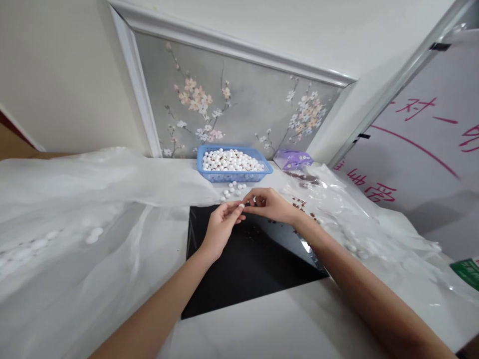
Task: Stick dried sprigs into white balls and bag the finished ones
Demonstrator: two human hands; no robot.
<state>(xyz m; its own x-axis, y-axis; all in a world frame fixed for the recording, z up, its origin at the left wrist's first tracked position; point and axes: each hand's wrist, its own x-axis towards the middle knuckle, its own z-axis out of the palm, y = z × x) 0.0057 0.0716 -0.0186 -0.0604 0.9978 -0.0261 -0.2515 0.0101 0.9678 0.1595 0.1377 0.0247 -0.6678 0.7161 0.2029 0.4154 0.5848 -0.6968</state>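
We see the left hand point(222, 230) and the right hand point(271, 206) held close together above a black mat point(239, 269), both curled in, neither spread. The left thumb and fingertips point(238, 213) pinch a small white bead point(242, 205). The right fingertips point(254, 200) are bunched just beside that bead, almost meeting the left ones; we cannot tell if they hold anything, as the fingers hide it. The bead is round and looks like the others, though it is too small for us to say exactly what it is. Just ahead of the hands, a small cluster of loose white beads point(232, 191) lies on the worktop point(262, 174), near the top edge of the mat. Behind those sits a blue plastic basket point(234, 177) heaped with white beads and some brown bits, against the wall. Brown specks point(299, 203) lie on a clear plastic sheet point(348, 214) to the right of the right hand. A purple packet point(293, 159) sits behind that sheet, beside the basket. Wide white plastic sheeting point(75, 199) covers the left side. A floral wall panel point(239, 89) rises behind, and a board with red characters point(411, 139) stands to the right.
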